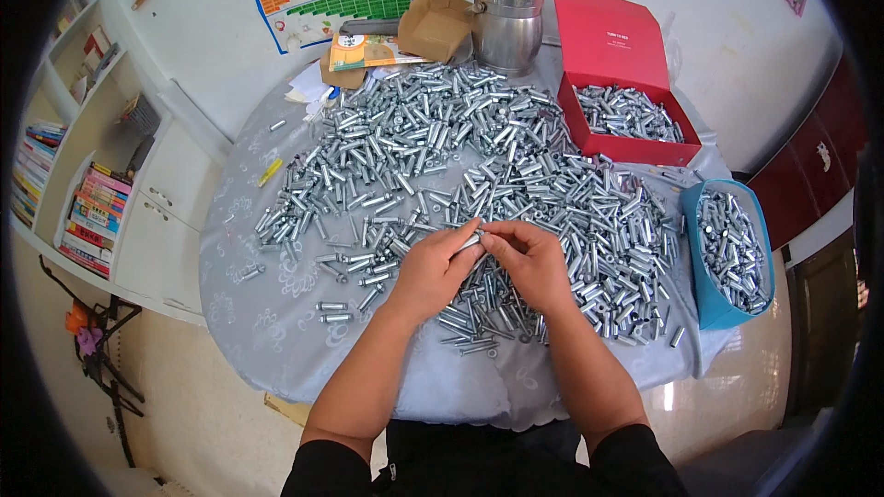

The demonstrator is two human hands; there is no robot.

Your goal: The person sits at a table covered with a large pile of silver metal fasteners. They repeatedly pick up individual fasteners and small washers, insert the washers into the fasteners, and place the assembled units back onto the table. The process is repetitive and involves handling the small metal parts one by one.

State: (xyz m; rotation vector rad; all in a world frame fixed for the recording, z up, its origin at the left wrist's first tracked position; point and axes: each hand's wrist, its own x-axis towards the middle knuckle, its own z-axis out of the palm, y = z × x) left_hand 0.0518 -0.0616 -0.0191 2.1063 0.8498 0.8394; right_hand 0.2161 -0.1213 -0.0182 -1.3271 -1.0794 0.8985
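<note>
L hand, R hand, both clamped on metal pc, mostly hidden

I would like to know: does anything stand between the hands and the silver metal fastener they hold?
Nothing visible does. The left hand and right hand meet directly at the silver metal fastener; the loose fasteners lie around them.

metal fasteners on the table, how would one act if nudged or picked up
A loose metal fastener would likely roll when nudged, given its cylindrical shape. Its smooth, shiny surface may feel slippery, and its metallic look suggests stiffness.
</note>
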